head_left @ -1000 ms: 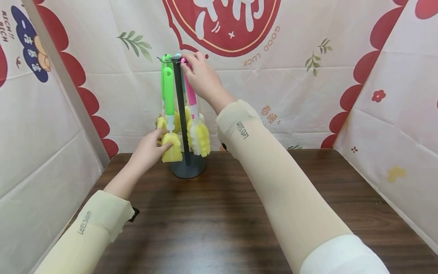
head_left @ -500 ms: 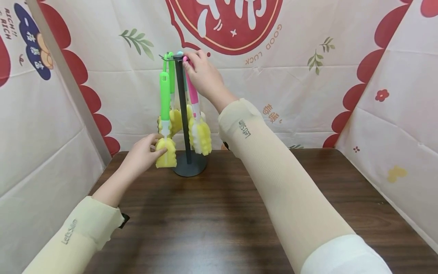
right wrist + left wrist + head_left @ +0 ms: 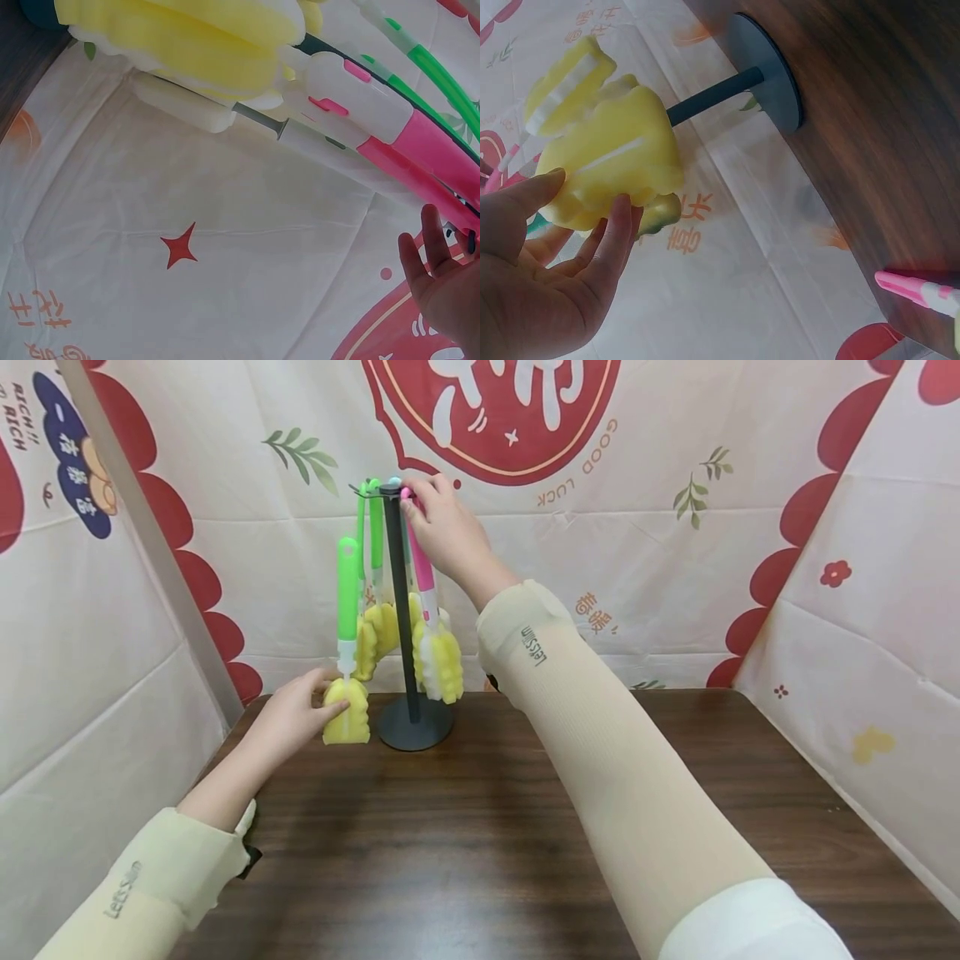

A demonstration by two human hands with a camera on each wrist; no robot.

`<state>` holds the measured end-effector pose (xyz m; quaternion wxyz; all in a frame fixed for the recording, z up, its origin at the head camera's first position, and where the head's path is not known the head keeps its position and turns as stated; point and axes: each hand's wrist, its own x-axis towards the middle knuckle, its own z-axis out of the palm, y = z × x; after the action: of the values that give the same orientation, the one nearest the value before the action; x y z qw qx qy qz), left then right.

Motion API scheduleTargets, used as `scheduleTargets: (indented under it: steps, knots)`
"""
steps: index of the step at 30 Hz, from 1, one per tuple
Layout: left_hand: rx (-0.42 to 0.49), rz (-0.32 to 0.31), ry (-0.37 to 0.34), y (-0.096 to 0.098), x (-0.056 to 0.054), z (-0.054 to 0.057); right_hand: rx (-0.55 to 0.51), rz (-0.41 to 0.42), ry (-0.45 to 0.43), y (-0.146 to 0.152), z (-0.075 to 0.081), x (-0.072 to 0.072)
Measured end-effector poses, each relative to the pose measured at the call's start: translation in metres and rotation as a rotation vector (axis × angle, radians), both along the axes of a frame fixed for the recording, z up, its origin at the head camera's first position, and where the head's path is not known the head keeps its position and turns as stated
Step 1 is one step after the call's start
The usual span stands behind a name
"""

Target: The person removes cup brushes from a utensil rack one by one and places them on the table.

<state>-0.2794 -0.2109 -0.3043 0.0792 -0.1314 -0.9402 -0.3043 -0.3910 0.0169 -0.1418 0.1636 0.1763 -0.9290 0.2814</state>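
Note:
My left hand (image 3: 288, 714) grips the yellow sponge head (image 3: 347, 714) of a bottle brush with a green handle (image 3: 347, 589), upright and left of the black rack (image 3: 397, 602). In the left wrist view the thumb lies on one side of the sponge head (image 3: 622, 154), fingers on the other. At the rack's top, my right hand (image 3: 450, 531) pinches the upper end of a pink-handled bottle brush (image 3: 422, 564), which hangs sponge down. The right wrist view shows two fingers standing out from this hand (image 3: 442, 285); its thumb is hidden there.
Several other brushes, among them a green-handled one (image 3: 376, 535), hang from the rack. Its round base (image 3: 415, 731) stands near the back of the dark wooden table (image 3: 480, 827). A pink and white handle (image 3: 915, 289) lies on the table. Printed cloth (image 3: 600, 568) walls the back.
My left hand has drawn the green-handled brush left and down, so its handle top now stands away from the rack. The right hand has stayed at the rack's top.

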Motion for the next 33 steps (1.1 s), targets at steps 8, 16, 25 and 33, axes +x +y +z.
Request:
scheduleTargets:
  steps: [8,16,25,33]
  knots:
    - [-0.038,0.011,-0.040,-0.008,0.008,-0.006,0.005,0.004,-0.015,0.001,0.000,0.000]
    - [-0.090,0.015,-0.015,-0.021,0.013,-0.009,-0.028,0.025,-0.012,0.001,0.000,0.001]
    - [-0.106,0.010,-0.015,-0.029,0.013,-0.013,-0.022,0.001,-0.005,0.002,0.000,0.002]
    - [-0.030,-0.003,-0.113,-0.040,0.016,-0.024,-0.039,0.018,-0.008,0.002,-0.002,0.004]
